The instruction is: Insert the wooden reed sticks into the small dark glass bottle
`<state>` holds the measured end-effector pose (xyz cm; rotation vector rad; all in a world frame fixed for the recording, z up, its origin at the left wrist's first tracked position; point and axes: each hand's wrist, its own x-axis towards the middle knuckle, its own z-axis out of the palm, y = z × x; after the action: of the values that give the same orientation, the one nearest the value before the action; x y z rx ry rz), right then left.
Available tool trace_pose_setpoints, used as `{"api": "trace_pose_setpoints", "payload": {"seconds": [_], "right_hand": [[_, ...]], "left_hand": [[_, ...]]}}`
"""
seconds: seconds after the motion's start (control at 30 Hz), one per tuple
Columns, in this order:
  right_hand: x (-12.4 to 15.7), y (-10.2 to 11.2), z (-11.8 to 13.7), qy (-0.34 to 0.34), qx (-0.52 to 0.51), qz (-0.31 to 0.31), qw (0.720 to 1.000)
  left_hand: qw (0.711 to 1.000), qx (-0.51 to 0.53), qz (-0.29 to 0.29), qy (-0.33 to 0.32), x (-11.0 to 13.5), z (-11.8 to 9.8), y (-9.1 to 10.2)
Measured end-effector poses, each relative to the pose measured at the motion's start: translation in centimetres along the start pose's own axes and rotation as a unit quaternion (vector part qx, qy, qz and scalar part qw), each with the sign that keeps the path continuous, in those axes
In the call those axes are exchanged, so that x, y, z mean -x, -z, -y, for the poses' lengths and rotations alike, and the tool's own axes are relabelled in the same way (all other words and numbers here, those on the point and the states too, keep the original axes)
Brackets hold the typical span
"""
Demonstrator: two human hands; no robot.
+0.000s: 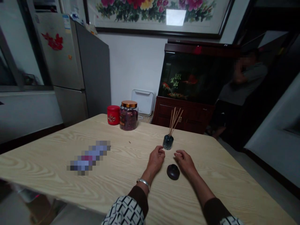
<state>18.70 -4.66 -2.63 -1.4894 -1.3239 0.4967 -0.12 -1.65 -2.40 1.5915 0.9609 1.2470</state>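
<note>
A reed diffuser stands upright on the table, a small dark glass bottle with several thin sticks fanning out of its top. Close to its lower left is my left hand, fingers loosely bent, nothing seen in it; whether the fingertips touch the glass I cannot tell. To the lower right of the bottle, my right hand rests near the tabletop with its fingers loosely stretched and no object in them. Between my hands lies a dark round lid-like piece with a raised middle, just left of my right hand and apart from it.
The wood-grain table carries a red canister and a copper-lidded glass jar at the back. A blurred-out flat item lies on the left. Beyond are a fridge, a fish tank and a person at right.
</note>
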Motion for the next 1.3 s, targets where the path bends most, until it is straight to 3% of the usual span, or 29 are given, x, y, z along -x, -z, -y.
{"api": "trace_pose_setpoints", "payload": {"seconds": [0.13, 0.23, 0.3, 0.43, 0.57, 0.67, 0.73, 0.87, 1.0, 1.13, 1.3], "right_hand": [[2.7, 2.1, 1.4, -0.050, -0.037, 0.015, 0.998], [3.3, 3.9, 4.8, -0.110, -0.138, 0.027, 0.984], [3.4, 5.6, 8.0, -0.116, -0.217, 0.055, 0.968], [3.1, 9.5, 15.6, -0.019, -0.354, 0.124, 0.927], [2.8, 12.1, 22.9, 0.092, -0.386, 0.135, 0.908], [3.0, 13.0, 26.8, 0.156, -0.386, 0.128, 0.900], [3.3, 13.1, 28.1, 0.182, -0.390, 0.122, 0.894], [4.4, 12.1, 27.8, 0.191, -0.405, 0.116, 0.887], [5.6, 10.2, 24.9, 0.163, -0.434, 0.113, 0.879], [6.0, 8.8, 22.2, 0.136, -0.472, 0.124, 0.862], [5.6, 8.4, 20.9, 0.135, -0.548, 0.176, 0.807]], "left_hand": [[0.999, 0.035, -0.008, 0.025, 1.3, -1.3, 0.3], [0.994, 0.087, 0.043, 0.041, 2.1, -3.9, 1.3], [0.986, 0.135, 0.087, 0.036, 2.2, -6.7, 2.3], [0.953, 0.265, 0.143, -0.017, 1.7, -14.7, 4.7], [0.901, 0.366, 0.209, -0.102, 1.5, -22.7, 6.6], [0.880, 0.398, 0.209, -0.151, 1.9, -26.5, 7.4], [0.875, 0.408, 0.202, -0.168, 2.4, -27.7, 7.7], [0.853, 0.443, 0.210, -0.177, 3.3, -27.1, 7.6], [0.825, 0.490, 0.237, -0.150, 4.3, -23.6, 6.8], [0.817, 0.517, 0.230, -0.112, 4.6, -20.1, 6.4], [0.805, 0.537, 0.230, -0.103, 4.2, -18.6, 6.2]]}}
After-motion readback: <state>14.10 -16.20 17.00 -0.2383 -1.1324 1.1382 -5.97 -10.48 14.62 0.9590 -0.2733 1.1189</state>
